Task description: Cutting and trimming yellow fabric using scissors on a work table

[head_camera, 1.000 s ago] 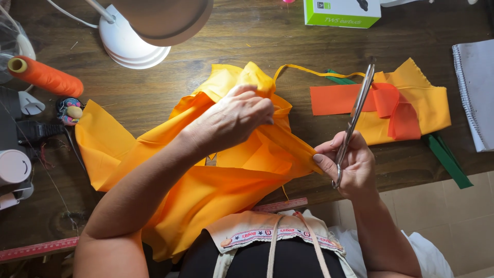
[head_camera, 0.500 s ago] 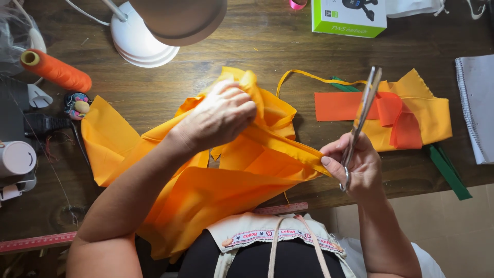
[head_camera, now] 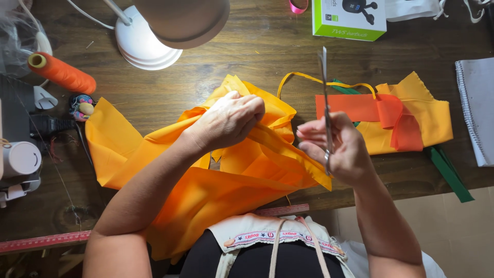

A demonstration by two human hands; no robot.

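A large piece of orange-yellow fabric (head_camera: 221,180) lies bunched on the dark wooden table (head_camera: 242,56) and hangs over its near edge. My left hand (head_camera: 229,119) rests on top of the bunched cloth and grips a fold of it. My right hand (head_camera: 339,149) is raised just right of the fabric and holds a pair of metal scissors (head_camera: 324,87), blades together and pointing away from me. The scissors are clear of the cloth.
A white desk lamp (head_camera: 149,38) stands at the back left, an orange thread spool (head_camera: 62,73) beside it. Yellow and orange cloth pieces (head_camera: 406,121) with a green strip (head_camera: 450,172) lie right. A green-white box (head_camera: 350,19), a notebook (head_camera: 476,108) and a red ruler (head_camera: 46,241) surround.
My right hand has lifted away from the fabric's edge and turned the scissors upright. My left hand has shifted right, gathering the cloth more tightly.
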